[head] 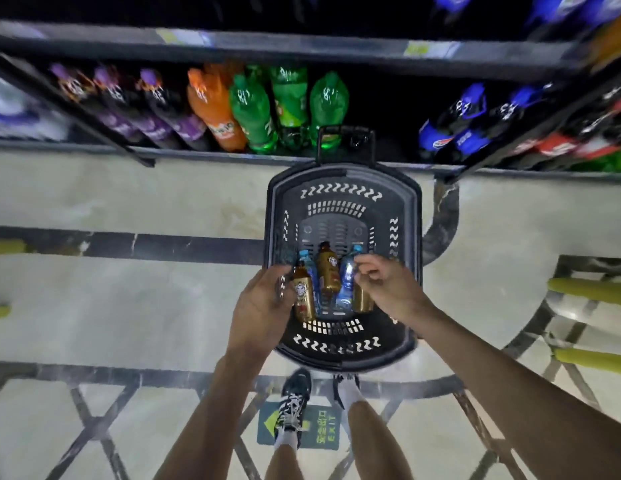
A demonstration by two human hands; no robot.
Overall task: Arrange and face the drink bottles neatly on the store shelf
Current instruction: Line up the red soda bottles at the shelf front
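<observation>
Two hands low in a black plastic shopping basket on the pale marble floor, its far rim against the dark metal store shelf.

On the shelf stand purple-labelled dark bottles, an orange soda bottle and green soda bottles. A dark open gap lies behind the basket's upright handle, then come blue-labelled cola bottles. Wide bare floor lies left of the basket. At its left rim the left hand grips a gold-brown labelled drink bottle. A second gold-brown bottle and a clear blue-capped water bottle lie mid-basket. The right hand curls over a third gold-brown bottle; whether it grasps it I cannot tell.
</observation>
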